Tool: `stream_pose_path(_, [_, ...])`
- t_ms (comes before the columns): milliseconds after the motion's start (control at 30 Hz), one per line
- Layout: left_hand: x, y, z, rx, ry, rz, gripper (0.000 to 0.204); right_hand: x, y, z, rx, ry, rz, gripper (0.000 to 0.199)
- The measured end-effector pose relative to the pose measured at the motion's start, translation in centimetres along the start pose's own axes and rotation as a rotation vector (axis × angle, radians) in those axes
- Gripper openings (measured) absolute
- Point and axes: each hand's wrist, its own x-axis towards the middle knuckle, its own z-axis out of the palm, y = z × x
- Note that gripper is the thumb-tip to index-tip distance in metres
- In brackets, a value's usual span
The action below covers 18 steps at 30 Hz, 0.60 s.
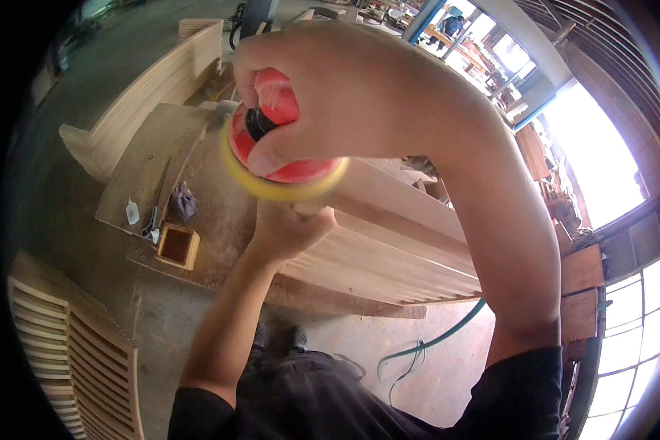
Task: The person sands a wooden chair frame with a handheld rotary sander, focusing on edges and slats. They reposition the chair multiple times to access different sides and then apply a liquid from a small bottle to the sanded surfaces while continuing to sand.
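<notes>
My right hand (330,103) is closed over the top of a round orbital sander (301,172), with a red body, a black part near the thumb and a yellow pad edge. The sander is slightly blurred and held high in front of me, over the near end of a pale slatted wooden piece (389,257). Beneath it, my left hand (290,231) is closed on the end of that piece, its thumb extended along the wood. The sander hides part of the left fingers and the wood's end. Whether the pad touches the wood, I cannot tell.
The dusty workbench (220,249) carries a small wooden box (177,246), a crumpled cloth (184,201) and a white plastic piece (132,212). Stacked boards (154,88) stand beyond it. Slatted panels (88,352) lie lower left. A green hose (447,330) hangs at right. A person (453,28) is far off.
</notes>
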Motion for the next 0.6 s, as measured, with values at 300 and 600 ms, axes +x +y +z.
stream_pose_path(300, [0.5, 0.4, -0.2, -0.278, 0.010, -0.198, 0.041, -9.1, 1.3, -3.4, 0.091, -0.133, 0.146, 0.052])
stream_pose_path(600, [1.0, 0.7, 0.3, -0.127, 0.077, -0.095, 0.036, -9.8, -0.2, -5.7, 0.144, -0.304, 0.368, 0.049])
